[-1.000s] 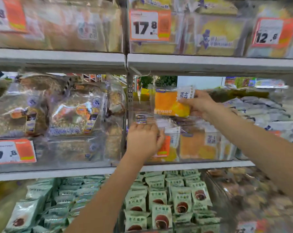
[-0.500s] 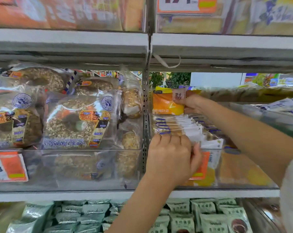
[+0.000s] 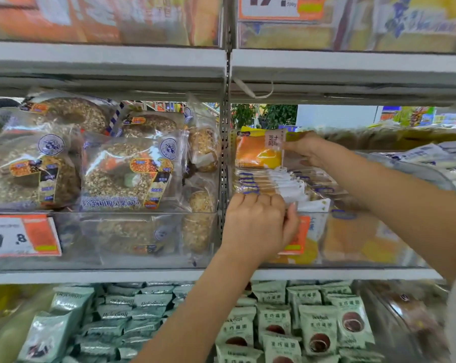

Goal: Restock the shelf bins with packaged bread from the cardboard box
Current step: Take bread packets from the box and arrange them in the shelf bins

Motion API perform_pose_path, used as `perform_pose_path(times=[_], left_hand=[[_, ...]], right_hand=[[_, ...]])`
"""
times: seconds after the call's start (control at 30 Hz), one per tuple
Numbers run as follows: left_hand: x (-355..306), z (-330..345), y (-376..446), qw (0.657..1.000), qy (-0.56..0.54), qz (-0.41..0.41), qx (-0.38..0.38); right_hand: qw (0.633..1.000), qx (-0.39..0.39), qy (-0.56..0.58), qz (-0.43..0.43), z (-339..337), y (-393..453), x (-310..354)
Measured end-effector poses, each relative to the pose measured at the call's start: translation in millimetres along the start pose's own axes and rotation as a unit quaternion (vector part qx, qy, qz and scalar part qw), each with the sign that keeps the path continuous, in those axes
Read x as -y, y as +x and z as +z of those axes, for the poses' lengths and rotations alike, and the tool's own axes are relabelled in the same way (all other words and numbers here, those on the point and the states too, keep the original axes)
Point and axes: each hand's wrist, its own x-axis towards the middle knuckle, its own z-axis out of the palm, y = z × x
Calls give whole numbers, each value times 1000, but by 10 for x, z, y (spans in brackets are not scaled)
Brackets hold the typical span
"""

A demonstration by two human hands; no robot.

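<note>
Right hand [image 3: 304, 150] pinches the right edge of an orange bread pack [image 3: 259, 149], thumb and fingers closed on the glossy film, holding it upright above the stacked row [image 3: 268, 183] in the clear bin [image 3: 352, 242]. Left hand [image 3: 258, 226] has fingers curled over the front of that row, pressing against the pack edges at the bin's front wall; whether it grips one pack or only holds them back cannot be told.

The row is flat rectangular packs standing on edge, clear film with white and blue-printed tops. The bin is transparent rigid plastic carrying an orange price tag [image 3: 296, 239], partly hidden by the left hand.

Left bay: round seeded bagels [image 3: 127, 174] in crinkled clear bags. Shelf [image 3: 103, 61] above is grey metal, with a perforated upright [image 3: 224, 158] between the bays. Lower shelf: small pale green pouches [image 3: 318, 328].
</note>
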Motion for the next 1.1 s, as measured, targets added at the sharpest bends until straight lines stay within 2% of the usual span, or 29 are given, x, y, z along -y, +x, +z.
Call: perform_pose_path(times=[0.07, 0.17, 0.23, 0.3, 0.37, 0.43, 0.5, 0.57, 0.6, 0.67, 0.73, 0.77, 0.8, 0.87, 0.93, 1.0, 1.03, 1.1], left_hand=[[1, -51, 28, 999, -26, 1, 28], [44, -179, -5, 993, -76, 53, 67], [15, -292, -191, 988, -95, 116, 43], [-104, -421, -508, 978, -127, 165, 12], [-307, -508, -952, 969, -170, 178, 31], [-547, -543, -1493, 956, -213, 174, 103], [-767, -529, -2101, 936, -237, 153, 211], [-935, -549, -2584, 908, -239, 101, 329], [-1013, -573, -2809, 879, -238, 73, 406], [-1107, -618, -3237, 809, -207, 32, 549], [-1106, -603, -3687, 760, -179, -36, 624], [-1109, -632, -3885, 731, -165, -69, 659], [-1079, -642, -4032, 706, -148, -94, 686], [-1048, -754, -4356, 651, -127, -138, 736], [-1008, -877, -4566, 617, -117, -179, 757], [-961, -953, -4689, 590, -111, -175, 780], [-936, -970, -4721, 585, -109, -170, 785], [-889, -970, -4735, 591, -110, -173, 780]], right_hand=[[998, -30, 35, -33, -122, -299, -6], [979, -111, 81, -154, -335, -1070, -106], [952, -149, 97, -251, -479, -1697, -297], [935, -146, 117, -301, -558, -2249, -597], [940, -130, 126, -289, -506, -2698, -999], [962, -79, 114, -234, -353, -3084, -1503], [986, 3, 70, -151, -153, -3436, -2152], [995, 71, -6, -75, -5, -3708, -2831], [991, 117, -57, -41, 53, -3827, -3163], [951, 246, -185, 14, 163, -4035, -3646], [867, 393, -300, 59, 318, -4153, -3926], [833, 433, -337, 70, 418, -4205, -4032], [816, 446, -359, 77, 525, -4196, -4114], [801, 451, -382, 99, 753, -4251, -4368], [758, 487, -423, 100, 963, -4341, -4639], [704, 538, -459, 64, 1150, -4467, -4835], [686, 554, -470, 32, 1248, -4523, -4887], [675, 560, -479, -39, 1448, -4604, -4945]])
